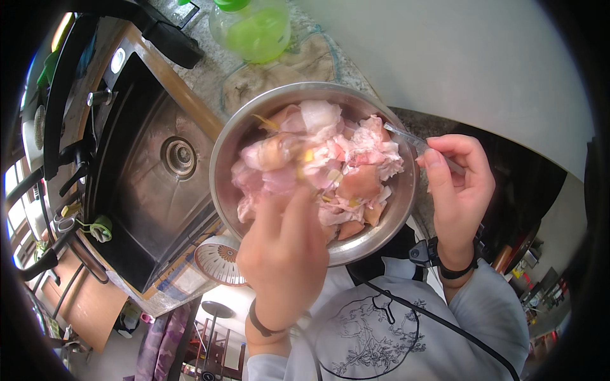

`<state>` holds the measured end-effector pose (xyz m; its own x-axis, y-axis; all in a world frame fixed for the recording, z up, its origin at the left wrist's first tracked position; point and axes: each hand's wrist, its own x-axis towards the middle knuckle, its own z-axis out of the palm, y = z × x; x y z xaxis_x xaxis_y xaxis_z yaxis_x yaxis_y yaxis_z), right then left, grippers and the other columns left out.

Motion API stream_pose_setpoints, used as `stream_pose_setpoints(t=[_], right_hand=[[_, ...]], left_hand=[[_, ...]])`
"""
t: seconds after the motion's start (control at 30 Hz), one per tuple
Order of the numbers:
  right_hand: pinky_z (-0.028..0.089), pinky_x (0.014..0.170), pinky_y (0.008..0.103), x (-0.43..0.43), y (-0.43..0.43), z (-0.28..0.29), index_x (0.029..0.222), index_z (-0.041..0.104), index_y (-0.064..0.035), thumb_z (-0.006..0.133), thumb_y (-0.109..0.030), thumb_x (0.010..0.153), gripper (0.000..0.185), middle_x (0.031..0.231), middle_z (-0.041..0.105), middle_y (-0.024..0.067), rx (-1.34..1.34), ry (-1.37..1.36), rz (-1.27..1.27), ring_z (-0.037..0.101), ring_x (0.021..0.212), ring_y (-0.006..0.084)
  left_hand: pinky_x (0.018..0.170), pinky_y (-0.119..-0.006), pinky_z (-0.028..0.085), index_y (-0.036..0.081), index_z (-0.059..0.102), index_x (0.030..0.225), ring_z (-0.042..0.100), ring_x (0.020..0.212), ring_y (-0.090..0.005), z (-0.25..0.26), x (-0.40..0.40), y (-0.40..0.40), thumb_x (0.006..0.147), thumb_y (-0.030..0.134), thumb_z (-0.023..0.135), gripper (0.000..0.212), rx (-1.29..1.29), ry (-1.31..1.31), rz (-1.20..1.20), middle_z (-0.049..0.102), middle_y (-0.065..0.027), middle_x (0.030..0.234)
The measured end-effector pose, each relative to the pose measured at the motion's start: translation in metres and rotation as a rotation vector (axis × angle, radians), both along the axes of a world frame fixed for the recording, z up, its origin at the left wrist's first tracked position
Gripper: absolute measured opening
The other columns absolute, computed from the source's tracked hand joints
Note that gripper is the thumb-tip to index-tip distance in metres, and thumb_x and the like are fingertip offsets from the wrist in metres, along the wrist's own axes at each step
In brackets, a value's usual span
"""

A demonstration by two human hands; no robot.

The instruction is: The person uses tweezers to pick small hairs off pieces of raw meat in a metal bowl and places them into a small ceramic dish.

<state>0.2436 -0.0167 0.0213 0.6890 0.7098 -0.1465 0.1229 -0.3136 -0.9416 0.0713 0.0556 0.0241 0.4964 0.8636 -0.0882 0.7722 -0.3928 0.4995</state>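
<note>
A wide stainless steel bowl (pixel 220 190) in front of me holds raw meat pieces (pixel 362 183), which look like chicken with skin, and a few yellow slices that look like ginger. My left hand (pixel 286 243) reaches over the near rim, its blurred fingertips down at the meat. Whether those fingers grip a piece is hidden. At the bowl's right rim, my right hand (pixel 457 176) pinches a thin translucent strip-like item (pixel 405 135) between thumb and fingers. Its tip points over the bowl's inner edge.
Left of the bowl lies a sink (pixel 147 143) with a round drain (pixel 178 156). A patterned ceramic bowl (pixel 217 259) sits by the near left rim. Behind are a crumpled cloth (pixel 281 78) and a green-capped bottle (pixel 252 33). A black cable (pixel 443 321) crosses my shirt.
</note>
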Motion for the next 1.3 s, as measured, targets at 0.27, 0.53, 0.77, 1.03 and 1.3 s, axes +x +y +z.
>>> stream_pose_setpoints(t=[0.27,0.53,0.77,1.03,1.3], right_hand=[[0.048,0.073,0.0217,-0.001,-0.004,0.000,0.099,0.058,0.0042,0.060,0.005,0.087,0.012,0.093,0.062,0.0064,0.019,0.029,-0.017,0.058,0.083,0.0081],[0.046,0.066,0.0190,0.001,-0.009,0.000,0.101,0.060,0.0027,0.061,0.004,0.086,0.015,0.091,0.064,0.0051,0.000,0.037,-0.035,0.058,0.079,0.0060],[0.048,0.059,0.0268,0.011,-0.002,-0.003,0.102,0.066,-0.0006,0.060,0.010,0.078,0.027,0.084,0.065,0.0120,-0.153,-0.367,0.296,0.064,0.070,0.0189],[0.049,0.057,0.0337,0.021,0.005,-0.007,0.093,0.066,-0.0009,0.062,0.010,0.073,0.024,0.078,0.059,0.0121,-0.118,-0.536,0.515,0.061,0.067,0.0294],[0.044,0.053,0.0310,0.024,0.017,0.000,0.089,0.065,0.0001,0.065,0.009,0.069,0.022,0.074,0.057,0.0112,-0.152,-0.599,0.632,0.057,0.061,0.0241]], left_hand=[[0.055,-0.030,0.048,0.005,0.066,0.098,0.061,0.065,-0.0225,0.003,0.024,-0.005,0.077,0.002,0.068,0.021,-0.021,-0.089,-0.048,0.060,-0.0083,0.086],[0.058,-0.032,0.049,0.005,0.065,0.097,0.062,0.066,-0.0255,0.004,0.033,-0.005,0.081,0.007,0.066,0.016,-0.022,0.011,-0.071,0.062,-0.0078,0.087],[0.052,-0.029,0.047,0.005,0.066,0.098,0.060,0.062,-0.0192,0.008,0.013,-0.011,0.078,0.002,0.068,0.020,-0.031,0.023,-0.020,0.062,-0.0073,0.087],[0.054,-0.033,0.047,0.008,0.067,0.100,0.059,0.062,-0.0230,0.006,0.005,-0.011,0.074,0.007,0.070,0.026,-0.059,0.048,-0.018,0.058,-0.0049,0.082],[0.053,-0.029,0.048,0.005,0.067,0.096,0.059,0.059,-0.0195,0.006,0.006,-0.010,0.076,0.000,0.070,0.020,-0.095,0.010,0.007,0.060,-0.0075,0.083]])
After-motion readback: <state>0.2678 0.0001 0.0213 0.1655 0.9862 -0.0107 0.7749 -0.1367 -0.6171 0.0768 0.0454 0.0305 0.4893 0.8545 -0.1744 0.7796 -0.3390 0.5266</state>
